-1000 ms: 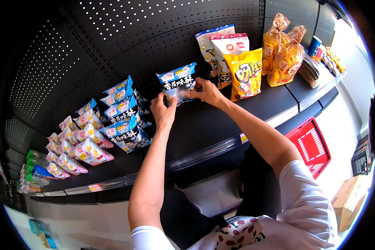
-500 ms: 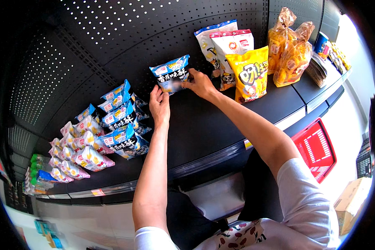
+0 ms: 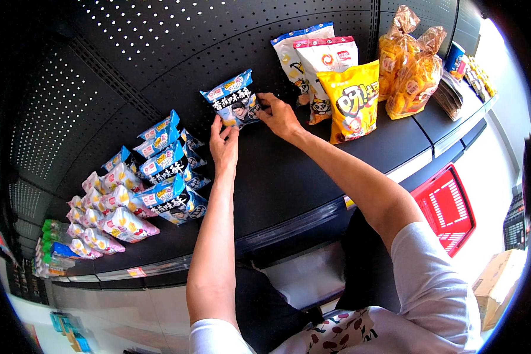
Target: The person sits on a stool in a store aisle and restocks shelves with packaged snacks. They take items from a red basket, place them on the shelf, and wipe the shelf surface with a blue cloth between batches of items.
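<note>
A blue and black snack bag (image 3: 233, 100) stands tilted toward the back of a black shelf (image 3: 277, 183), between my two hands. My left hand (image 3: 224, 144) touches its lower left edge, the fingers closed against the bag. On the other side, my right hand (image 3: 279, 118) grips the bag's right edge between thumb and fingers. Several matching blue and black bags (image 3: 165, 168) stand in rows to the left of my left forearm. A yellow chip bag (image 3: 351, 103) is the nearest thing to the right of my right hand.
Pink and white bags (image 3: 127, 224) fill the shelf's left part, with green-topped packs (image 3: 51, 236) beyond. Behind the yellow bag stand white bags (image 3: 330, 59) and clear-wrapped bags (image 3: 416, 82). Below at right are a red basket (image 3: 445, 206) and a cardboard box (image 3: 498, 283).
The blue and black bag has shifted slightly left and up, its front now showing more fully. Both hands moved with it and still hold its sides.
</note>
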Action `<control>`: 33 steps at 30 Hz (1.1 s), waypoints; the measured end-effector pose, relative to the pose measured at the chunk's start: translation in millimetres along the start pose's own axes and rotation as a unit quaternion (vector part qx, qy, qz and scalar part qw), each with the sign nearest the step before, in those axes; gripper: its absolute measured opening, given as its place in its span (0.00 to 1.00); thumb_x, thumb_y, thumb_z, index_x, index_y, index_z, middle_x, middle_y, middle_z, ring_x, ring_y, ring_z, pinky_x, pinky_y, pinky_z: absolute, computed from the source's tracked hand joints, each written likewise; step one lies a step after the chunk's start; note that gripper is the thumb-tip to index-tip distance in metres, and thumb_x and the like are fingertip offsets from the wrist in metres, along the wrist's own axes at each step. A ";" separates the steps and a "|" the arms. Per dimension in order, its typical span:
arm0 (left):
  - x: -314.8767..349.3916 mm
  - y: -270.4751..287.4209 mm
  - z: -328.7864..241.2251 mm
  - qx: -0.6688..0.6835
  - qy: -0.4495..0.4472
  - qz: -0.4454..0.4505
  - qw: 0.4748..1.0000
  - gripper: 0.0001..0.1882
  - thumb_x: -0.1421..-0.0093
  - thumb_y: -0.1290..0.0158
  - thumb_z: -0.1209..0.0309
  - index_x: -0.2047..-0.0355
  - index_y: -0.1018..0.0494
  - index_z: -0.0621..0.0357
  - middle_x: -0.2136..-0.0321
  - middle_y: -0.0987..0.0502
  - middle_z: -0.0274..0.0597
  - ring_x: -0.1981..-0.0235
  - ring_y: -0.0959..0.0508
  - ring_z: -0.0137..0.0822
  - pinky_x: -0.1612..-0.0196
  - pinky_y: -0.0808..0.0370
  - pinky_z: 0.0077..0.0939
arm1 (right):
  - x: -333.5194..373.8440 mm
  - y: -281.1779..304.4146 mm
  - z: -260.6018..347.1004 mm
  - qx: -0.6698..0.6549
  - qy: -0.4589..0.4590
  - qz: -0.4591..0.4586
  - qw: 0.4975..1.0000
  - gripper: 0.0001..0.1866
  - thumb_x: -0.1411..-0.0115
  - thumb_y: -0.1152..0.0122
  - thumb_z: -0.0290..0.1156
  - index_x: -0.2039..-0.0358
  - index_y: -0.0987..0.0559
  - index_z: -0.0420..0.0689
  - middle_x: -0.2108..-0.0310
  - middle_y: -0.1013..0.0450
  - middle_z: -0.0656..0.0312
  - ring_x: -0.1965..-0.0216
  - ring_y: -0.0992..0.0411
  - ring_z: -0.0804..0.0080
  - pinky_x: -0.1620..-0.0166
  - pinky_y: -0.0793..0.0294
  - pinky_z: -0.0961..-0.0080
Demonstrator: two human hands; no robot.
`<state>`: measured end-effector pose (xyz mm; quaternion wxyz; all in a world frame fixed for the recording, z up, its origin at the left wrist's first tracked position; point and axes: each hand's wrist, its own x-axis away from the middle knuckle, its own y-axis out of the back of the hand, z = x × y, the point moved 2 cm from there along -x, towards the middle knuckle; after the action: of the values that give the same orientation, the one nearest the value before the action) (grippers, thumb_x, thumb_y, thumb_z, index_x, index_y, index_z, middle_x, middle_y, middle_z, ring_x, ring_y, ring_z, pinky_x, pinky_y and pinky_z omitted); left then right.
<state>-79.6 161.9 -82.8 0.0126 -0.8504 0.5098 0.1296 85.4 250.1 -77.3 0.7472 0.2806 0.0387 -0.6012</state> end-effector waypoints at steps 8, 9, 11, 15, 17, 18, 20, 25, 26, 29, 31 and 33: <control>3.9 1.3 -1.7 -0.033 0.013 -0.022 0.999 0.38 0.37 0.43 0.71 0.30 0.48 0.61 0.34 0.41 0.59 0.41 0.27 0.44 0.42 0.27 0.33 | 10.4 6.7 3.9 0.017 0.008 -0.024 1.000 0.24 0.41 0.39 0.26 0.43 0.27 0.39 0.51 0.24 0.44 0.48 0.25 0.52 0.44 0.26 0.63; 4.9 2.9 -1.6 -0.041 0.012 -0.025 0.999 0.38 0.37 0.43 0.71 0.30 0.48 0.61 0.34 0.41 0.59 0.41 0.27 0.44 0.42 0.27 0.33 | 11.9 6.7 4.8 0.015 0.009 -0.022 1.000 0.23 0.41 0.40 0.25 0.43 0.27 0.39 0.51 0.24 0.44 0.48 0.25 0.52 0.44 0.26 0.63; 8.4 1.5 -3.9 -0.042 0.012 -0.023 0.999 0.38 0.36 0.44 0.70 0.30 0.49 0.60 0.34 0.42 0.60 0.40 0.28 0.45 0.42 0.27 0.35 | 14.1 11.0 1.3 0.016 0.008 -0.023 1.000 0.23 0.41 0.41 0.25 0.44 0.26 0.40 0.51 0.24 0.44 0.48 0.25 0.52 0.44 0.26 0.63; 13.9 2.3 -8.9 -0.040 0.012 -0.026 0.999 0.37 0.35 0.45 0.69 0.30 0.48 0.59 0.34 0.41 0.59 0.40 0.29 0.46 0.44 0.24 0.35 | 19.7 14.1 1.2 0.032 0.018 -0.002 0.999 0.23 0.41 0.41 0.25 0.43 0.27 0.39 0.52 0.25 0.46 0.51 0.24 0.54 0.47 0.24 0.64; 21.2 1.2 -13.1 -0.047 0.017 -0.023 0.998 0.36 0.35 0.45 0.69 0.31 0.47 0.60 0.35 0.40 0.58 0.41 0.29 0.45 0.45 0.24 0.34 | 30.2 20.5 7.9 0.056 0.044 0.013 0.997 0.24 0.40 0.41 0.23 0.43 0.28 0.38 0.51 0.25 0.47 0.56 0.22 0.59 0.51 0.23 0.68; 15.5 4.2 -5.0 -0.017 0.001 -0.031 0.999 0.35 0.37 0.44 0.68 0.32 0.44 0.60 0.36 0.37 0.57 0.43 0.27 0.43 0.49 0.22 0.33 | 31.8 21.6 12.7 0.054 0.053 0.019 0.997 0.21 0.40 0.41 0.23 0.45 0.26 0.39 0.53 0.25 0.47 0.58 0.22 0.60 0.52 0.22 0.68; 17.6 4.1 -5.0 -0.002 0.007 -0.024 1.000 0.32 0.37 0.43 0.67 0.35 0.39 0.60 0.39 0.33 0.54 0.46 0.26 0.41 0.53 0.21 0.32 | 38.1 28.8 23.8 0.069 0.077 0.028 0.994 0.17 0.42 0.40 0.24 0.51 0.22 0.39 0.59 0.23 0.49 0.59 0.22 0.62 0.56 0.21 0.67; 42.3 -4.6 -20.8 0.058 0.067 0.053 0.995 0.22 0.33 0.46 0.60 0.43 0.29 0.60 0.54 0.21 0.44 0.59 0.19 0.33 0.62 0.21 0.24 | 89.3 56.6 97.4 -0.034 0.159 0.013 0.987 0.08 0.43 0.41 0.25 0.62 0.21 0.39 0.66 0.24 0.48 0.63 0.22 0.57 0.60 0.22 0.66; 55.6 -12.0 -29.4 0.072 0.040 0.039 0.996 0.22 0.33 0.46 0.60 0.44 0.29 0.60 0.56 0.21 0.42 0.61 0.19 0.31 0.63 0.22 0.24 | 109.7 68.0 109.6 -0.069 0.169 0.013 0.983 0.07 0.43 0.41 0.24 0.63 0.21 0.38 0.68 0.24 0.49 0.65 0.22 0.56 0.61 0.22 0.66; 62.3 -16.4 -35.9 0.096 -0.002 0.082 0.992 0.20 0.32 0.47 0.55 0.52 0.23 0.59 0.64 0.21 0.37 0.71 0.22 0.24 0.75 0.30 0.12 | 173.6 84.8 131.4 -0.109 0.234 -0.054 0.965 0.04 0.40 0.41 0.23 0.65 0.23 0.38 0.71 0.25 0.52 0.69 0.23 0.55 0.64 0.24 0.66; 82.7 -26.0 -57.2 0.049 0.047 0.120 0.990 0.19 0.31 0.48 0.55 0.57 0.20 0.58 0.75 0.23 0.31 0.83 0.30 0.17 0.84 0.40 0.08 | 219.9 103.4 122.4 -0.107 0.180 -0.032 0.977 0.04 0.38 0.40 0.25 0.65 0.23 0.38 0.72 0.26 0.52 0.70 0.23 0.56 0.66 0.25 0.66; 97.0 -35.4 -70.1 0.029 0.037 0.114 0.992 0.18 0.31 0.48 0.55 0.62 0.20 0.58 0.86 0.32 0.25 0.90 0.41 0.14 0.89 0.50 0.08 | 259.9 130.1 118.0 -0.083 0.169 -0.062 0.980 0.06 0.36 0.39 0.28 0.63 0.21 0.39 0.72 0.25 0.55 0.70 0.23 0.59 0.66 0.25 0.68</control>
<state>9.1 84.4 -41.6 0.0034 -0.7905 0.6067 0.0836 243.4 -17.1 -32.5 0.7122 0.3118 0.2312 -0.5848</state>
